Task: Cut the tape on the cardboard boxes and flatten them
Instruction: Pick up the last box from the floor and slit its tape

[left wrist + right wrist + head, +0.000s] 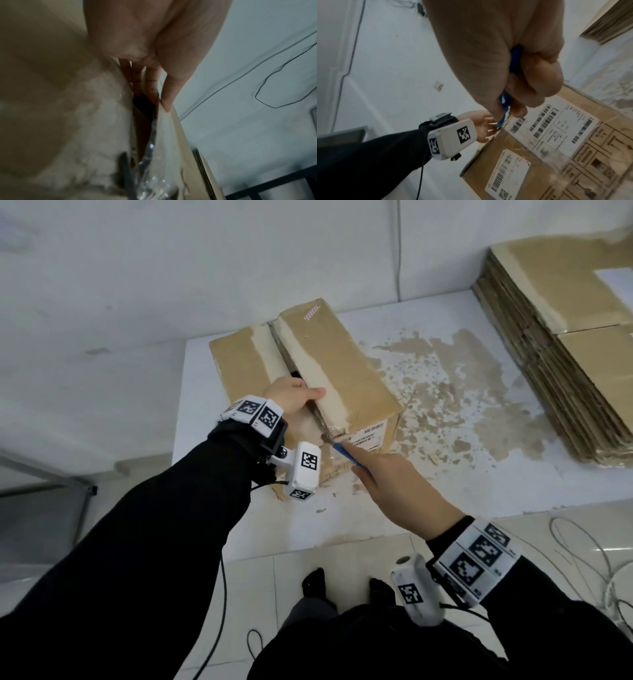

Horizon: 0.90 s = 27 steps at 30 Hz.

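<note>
A brown cardboard box (308,378) stands on the white table (428,494); its top seam is split and the right flap (342,371) is raised. My left hand (294,397) holds that flap, its fingers (150,83) slipped into the dark gap and the thumb (169,94) on top. Shiny cut tape (149,155) hangs along the seam. My right hand (387,474) grips a blue-handled knife (342,448), and the knife (504,106) has its tip at the near top edge of the box (556,155), just above the shipping labels (553,128).
A tall stack of flattened cardboard boxes (565,337) lies at the table's right end. The tabletop between has worn brown patches (462,392). Cables (582,559) loop on the tiled floor at the right, and my feet (315,580) stand near the table's front edge.
</note>
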### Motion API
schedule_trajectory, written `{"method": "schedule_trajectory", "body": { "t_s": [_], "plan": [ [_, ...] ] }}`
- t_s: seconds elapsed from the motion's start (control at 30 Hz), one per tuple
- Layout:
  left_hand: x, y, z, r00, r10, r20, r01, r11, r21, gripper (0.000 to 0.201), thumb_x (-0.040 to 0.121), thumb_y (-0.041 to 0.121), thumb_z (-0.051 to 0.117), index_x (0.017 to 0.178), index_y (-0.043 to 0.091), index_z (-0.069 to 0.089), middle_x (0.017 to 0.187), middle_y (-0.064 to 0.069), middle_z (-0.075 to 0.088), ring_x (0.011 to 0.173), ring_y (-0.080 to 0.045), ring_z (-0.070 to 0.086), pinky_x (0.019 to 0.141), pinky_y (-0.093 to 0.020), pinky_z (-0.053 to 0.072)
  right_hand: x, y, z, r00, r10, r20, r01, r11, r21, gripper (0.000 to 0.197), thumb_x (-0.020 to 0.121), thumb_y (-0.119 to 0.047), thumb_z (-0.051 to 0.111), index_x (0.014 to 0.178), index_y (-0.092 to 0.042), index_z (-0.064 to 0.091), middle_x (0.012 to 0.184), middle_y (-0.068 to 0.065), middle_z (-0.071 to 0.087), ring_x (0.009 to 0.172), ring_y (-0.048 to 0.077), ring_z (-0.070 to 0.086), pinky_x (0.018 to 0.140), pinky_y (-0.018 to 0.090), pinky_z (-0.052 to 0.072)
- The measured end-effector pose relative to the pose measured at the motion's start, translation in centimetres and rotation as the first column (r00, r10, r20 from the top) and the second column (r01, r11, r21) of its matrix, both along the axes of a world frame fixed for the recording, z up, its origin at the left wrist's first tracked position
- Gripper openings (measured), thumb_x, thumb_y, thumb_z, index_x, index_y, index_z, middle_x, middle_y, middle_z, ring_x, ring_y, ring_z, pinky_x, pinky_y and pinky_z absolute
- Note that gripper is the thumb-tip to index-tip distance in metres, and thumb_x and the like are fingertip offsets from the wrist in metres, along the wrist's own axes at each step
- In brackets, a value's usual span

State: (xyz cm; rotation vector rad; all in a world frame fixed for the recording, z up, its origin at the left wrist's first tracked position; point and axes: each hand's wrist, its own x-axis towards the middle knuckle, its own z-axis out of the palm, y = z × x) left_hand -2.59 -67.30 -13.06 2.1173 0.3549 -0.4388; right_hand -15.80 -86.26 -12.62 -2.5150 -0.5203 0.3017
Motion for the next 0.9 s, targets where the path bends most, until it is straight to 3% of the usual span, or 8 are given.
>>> {"method": "schedule_trajectory", "body": {
  "t_s": [0.1,0.23,0.43,0.57,0.63,0.77,0.83,0.9],
  "plan": [
    [-0.2,-0.1,-0.1,1.0,0.02,0.016,-0.02,0.999,-0.039,0.038,0.082,0.036,0.072,0.061,0.018,0.046,0.085,-0.008,0.057,0.083,-0.02,0.053,0.081,-0.032,0.04,-0.2,0.2,0.0,0.998,-0.021,0.056,0.03,0.986,-0.165,0.052,0.1,-0.012,0.039,0.149,-0.024,0.025,0.073,0.005,0.048,0.061,0.023,0.043,0.048,0.032,0.029],
    [-0.5,-0.1,-0.6,0.997,0.077,0.033,-0.074,0.994,-0.083,0.037,0.081,0.032,0.073,0.059,0.019,0.046,0.084,-0.007,0.056,0.081,-0.02,0.051,0.079,-0.032,0.039,-0.1,1.0,-0.2,0.995,-0.018,0.103,0.049,0.949,-0.31,0.061,0.097,-0.006,0.038,0.151,-0.023,0.015,0.074,0.004,0.047,0.061,0.022,0.042,0.044,0.028,0.016],
    [-0.6,-0.1,-1.1,0.995,0.093,0.048,-0.085,0.984,-0.154,0.031,0.077,0.031,0.075,0.059,0.02,0.053,0.094,-0.009,0.064,0.094,-0.024,0.06,0.102,-0.04,0.041,-0.3,-0.5,-0.3,0.997,-0.025,0.071,0.045,0.955,-0.294,0.063,0.098,-0.004,0.038,0.151,-0.026,0.012,0.065,-0.002,0.037,0.052,0.011,0.03,0.043,0.027,0.019],
    [-0.5,-0.1,-1.4,0.989,0.128,0.068,-0.111,0.971,-0.213,0.031,0.074,0.029,0.075,0.055,0.021,0.051,0.095,-0.009,0.065,0.096,-0.023,0.059,0.107,-0.045,0.039,0.6,1.1,-0.2,0.996,-0.022,0.085,0.046,0.956,-0.29,0.064,0.095,0.0,0.039,0.15,-0.018,0.012,0.063,-0.002,0.036,0.05,0.012,0.032,0.043,0.027,0.019],
    [-0.7,-0.4,-1.1,0.986,0.138,0.088,-0.119,0.974,-0.193,0.031,0.079,0.029,0.073,0.058,0.02,0.051,0.094,-0.009,0.064,0.094,-0.022,0.058,0.103,-0.039,0.041,0.5,-0.2,0.4,0.997,-0.045,0.07,0.063,0.957,-0.283,0.054,0.096,-0.003,0.039,0.145,-0.015,0.02,0.064,-0.002,0.041,0.049,0.012,0.035,0.042,0.025,0.021],
    [-1.0,-1.1,-0.8,0.98,0.042,0.194,-0.05,0.998,0.035,0.022,0.091,0.027,0.062,0.074,0.015,0.055,0.09,-0.005,0.06,0.085,-0.018,0.052,0.079,-0.028,0.039,0.5,-5.8,2.1,0.994,-0.009,-0.106,0.0,0.996,-0.087,0.018,0.102,-0.027,0.035,0.114,-0.015,0.042,0.073,0.002,0.058,0.053,0.018,0.048,0.049,0.032,0.04],
    [-0.9,-0.9,-0.5,0.971,0.003,0.241,-0.031,0.993,0.111,0.023,0.092,0.026,0.06,0.074,0.013,0.052,0.085,-0.004,0.056,0.08,-0.018,0.049,0.071,-0.026,0.036,1.3,-7.7,3.1,0.988,-0.004,-0.156,0.017,0.996,0.086,0.018,0.102,-0.028,0.034,0.103,-0.016,0.048,0.074,0.0,0.062,0.05,0.015,0.045,0.048,0.025,0.036],
    [-0.6,-0.6,0.1,0.967,-0.049,0.248,0.018,0.992,0.129,0.027,0.092,0.025,0.06,0.069,0.017,0.047,0.082,-0.004,0.056,0.08,-0.02,0.051,0.075,-0.029,0.038,3.0,-8.5,3.7,0.994,-0.092,-0.065,0.102,0.978,0.183,0.02,0.102,-0.023,0.036,0.097,-0.015,0.053,0.071,-0.002,0.058,0.048,0.012,0.041,0.043,0.018,0.032]
  ]
}}
